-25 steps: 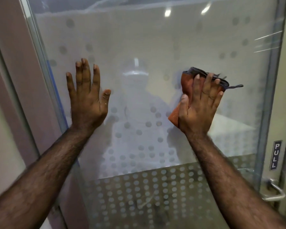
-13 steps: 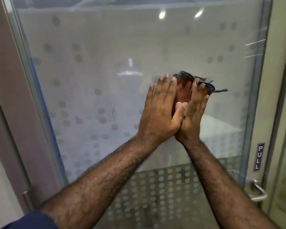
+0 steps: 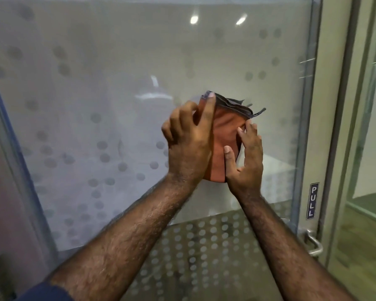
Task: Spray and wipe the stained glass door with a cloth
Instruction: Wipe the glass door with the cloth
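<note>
Against glass door (image 3: pixel 96 83), both hands' grip on orange cloth (image 3: pixel 225 135)

Past the hands to the right stands a pale metal frame post (image 3: pixel 332 127), and on it, lower than the hands, a small dark sign (image 3: pixel 312 200) reading PULL. Below that sign a curved steel handle (image 3: pixel 313 244) sticks out. Further right, a second glazed panel (image 3: pixel 373 105) shows a strip of wood-toned floor (image 3: pixel 360 242) beneath it. Above the hands, two ceiling lights (image 3: pixel 194 19) appear as bright reflected spots. Far left of the hands runs a brownish wall (image 3: pixel 7 192), though blur leaves its surface unclear.
</note>
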